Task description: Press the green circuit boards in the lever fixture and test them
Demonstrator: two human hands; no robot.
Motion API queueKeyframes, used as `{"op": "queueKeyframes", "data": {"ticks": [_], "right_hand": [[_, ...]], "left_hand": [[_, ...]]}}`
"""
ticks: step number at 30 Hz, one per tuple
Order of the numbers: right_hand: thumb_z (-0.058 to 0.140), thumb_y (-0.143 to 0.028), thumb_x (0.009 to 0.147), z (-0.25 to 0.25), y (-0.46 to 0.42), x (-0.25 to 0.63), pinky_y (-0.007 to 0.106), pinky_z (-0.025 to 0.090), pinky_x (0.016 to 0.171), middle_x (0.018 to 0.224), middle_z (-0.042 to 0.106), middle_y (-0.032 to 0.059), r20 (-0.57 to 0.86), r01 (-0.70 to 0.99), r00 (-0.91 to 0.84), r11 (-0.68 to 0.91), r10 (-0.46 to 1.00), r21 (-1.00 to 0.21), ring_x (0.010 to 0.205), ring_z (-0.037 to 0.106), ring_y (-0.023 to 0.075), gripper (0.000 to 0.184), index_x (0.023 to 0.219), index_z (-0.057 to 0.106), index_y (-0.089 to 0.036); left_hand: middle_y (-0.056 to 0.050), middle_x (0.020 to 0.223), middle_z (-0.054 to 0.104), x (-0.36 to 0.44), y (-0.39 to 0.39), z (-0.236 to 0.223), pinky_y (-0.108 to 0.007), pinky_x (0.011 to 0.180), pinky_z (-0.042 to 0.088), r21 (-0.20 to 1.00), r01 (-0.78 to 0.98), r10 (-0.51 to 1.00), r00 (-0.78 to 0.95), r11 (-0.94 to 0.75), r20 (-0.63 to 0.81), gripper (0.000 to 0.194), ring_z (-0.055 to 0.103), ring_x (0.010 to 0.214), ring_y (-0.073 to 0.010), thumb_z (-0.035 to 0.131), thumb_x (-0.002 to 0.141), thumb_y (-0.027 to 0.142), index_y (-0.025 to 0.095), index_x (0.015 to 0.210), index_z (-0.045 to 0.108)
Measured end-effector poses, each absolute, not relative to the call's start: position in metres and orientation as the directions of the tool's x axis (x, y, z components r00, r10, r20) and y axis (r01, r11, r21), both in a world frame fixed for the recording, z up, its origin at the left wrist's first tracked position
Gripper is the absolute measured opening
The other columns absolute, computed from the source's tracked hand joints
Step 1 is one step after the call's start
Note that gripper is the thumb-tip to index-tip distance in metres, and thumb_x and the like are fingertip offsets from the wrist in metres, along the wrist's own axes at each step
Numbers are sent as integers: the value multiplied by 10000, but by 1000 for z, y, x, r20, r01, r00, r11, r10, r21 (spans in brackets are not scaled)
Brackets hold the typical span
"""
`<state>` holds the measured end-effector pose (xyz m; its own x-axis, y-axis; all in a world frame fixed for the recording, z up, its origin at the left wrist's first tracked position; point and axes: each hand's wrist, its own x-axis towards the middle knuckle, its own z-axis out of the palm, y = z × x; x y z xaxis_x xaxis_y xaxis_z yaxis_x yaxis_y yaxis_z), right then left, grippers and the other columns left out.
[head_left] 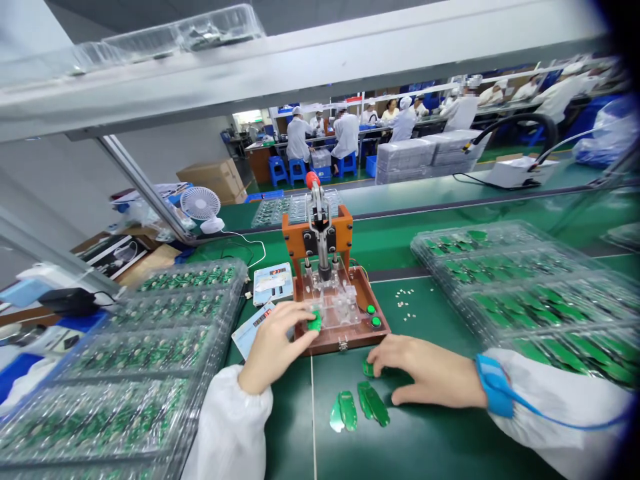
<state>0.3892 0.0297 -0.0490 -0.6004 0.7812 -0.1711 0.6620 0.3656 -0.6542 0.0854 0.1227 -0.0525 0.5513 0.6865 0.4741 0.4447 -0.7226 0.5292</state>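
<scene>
My left hand [277, 343] pinches a small green circuit board [315, 321] between thumb and fingers, at the front left of the clear fixture plate [333, 312]. That fixture belongs to an orange-and-brown test press [317, 233] with a red-tipped lever. My right hand [420, 370] is low over the bench, thumb spread apart from the fingers, its fingertips at another green circuit board [368, 367] that they partly cover. Nearer to me, two small groups of oblong green boards lie on the mat, a left group [346, 410] and a right group [373, 403].
Clear trays of boards stand at the left [145, 360] and right [530, 293]. Two meter boxes [273, 283] sit beside the press. Tiny pale pieces [404, 297] lie right of it. A metal shelf [300, 60] crosses overhead; people in white coats work beyond.
</scene>
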Motion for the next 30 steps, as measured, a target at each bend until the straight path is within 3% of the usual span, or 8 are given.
{"op": "queueKeyframes", "data": {"ticks": [6,11,16,19,23,25,28,30], "right_hand": [[527,-18,875,-77,27,391,503,473,1145,1504,594,80,-81,649,-689,563,721,-512,1350,564,310,584,1422,632,-194],[366,-96,1023,-84,30,394,428,547,1055,1429,656,101,-37,607,-743,649,668,-460,1229,648,265,474,1396,648,-171],[444,-108,1002,-81,31,392,437,575,985,1481,615,90,-107,635,-750,664,653,-395,1155,690,271,366,1240,713,-180],[503,-44,930,-81,35,389,434,570,970,1434,654,85,-136,613,-777,691,614,-383,1111,705,275,327,1142,720,-166],[657,-70,869,-76,39,387,430,561,934,1321,705,107,-180,614,-784,700,594,-364,1046,710,289,335,1185,689,-174],[730,-139,862,-68,39,387,410,561,907,1241,716,104,-198,623,-774,668,601,-408,1027,708,286,359,1214,685,-192],[758,-336,900,-47,42,388,316,573,806,1170,703,79,-180,583,-758,528,627,-618,898,710,212,290,1158,715,-210],[750,-472,906,-33,50,389,280,568,767,1138,698,69,-102,524,-726,450,681,-723,845,684,176,345,1120,717,-204]], "left_hand": [[-36,1165,746,100,140,-59,-461,989,535,530,458,691,584,-714,426,120,646,1123,-258,771,864,192,224,973,732],[-41,1175,739,102,139,-58,-465,995,529,518,468,690,589,-716,422,96,633,1140,-262,730,868,170,214,954,722],[-67,1197,728,104,135,-64,-504,1028,513,493,455,667,576,-742,472,55,614,1196,-286,681,909,203,203,957,708],[-101,1306,675,106,124,-73,-530,1055,491,456,486,663,471,-746,582,98,582,1263,-308,655,950,249,202,1026,695],[-101,1204,677,111,102,-82,-421,978,534,443,452,602,312,-774,735,139,633,1146,-242,585,977,147,208,1070,667],[-96,1151,683,114,92,-82,-390,951,542,417,401,554,332,-815,763,179,646,1093,-224,576,964,94,207,1074,660],[-101,1140,698,119,83,-82,-377,929,550,379,332,493,406,-864,769,212,647,1068,-223,580,943,52,195,1083,650],[-96,1109,712,121,80,-84,-368,900,557,371,293,469,442,-881,764,217,649,1035,-221,590,934,41,188,1083,645]]}}
